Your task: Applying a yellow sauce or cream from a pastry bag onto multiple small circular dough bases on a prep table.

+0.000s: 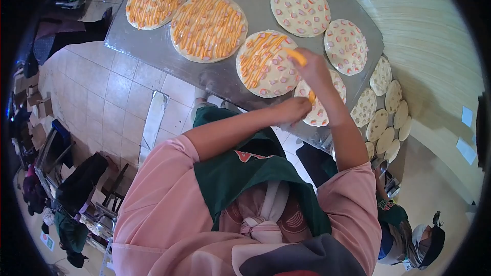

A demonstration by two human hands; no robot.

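My right hand [316, 67] is closed around a piping bag of orange sauce [297, 57], its tip over a round flat dough base [268, 63] with pink-red topping pieces. Thin orange lines cover the left part of that base. Lower down, my left hand [295, 109] is closed at the edge of another topped base [333, 84]. Something orange [312, 97] shows at its fingers; whether it is part of the same bag, I cannot tell. Two bases to the left, a large one [209, 27] and a smaller one [157, 0], are striped with orange all over.
The metal table [134, 42] carries more bases with pieces but no orange lines, such as one [300, 8] near the wall. Smaller flat rounds [377, 124] lie beyond its right end. A person [399, 234] in a green apron is at the lower right; others are at the left.
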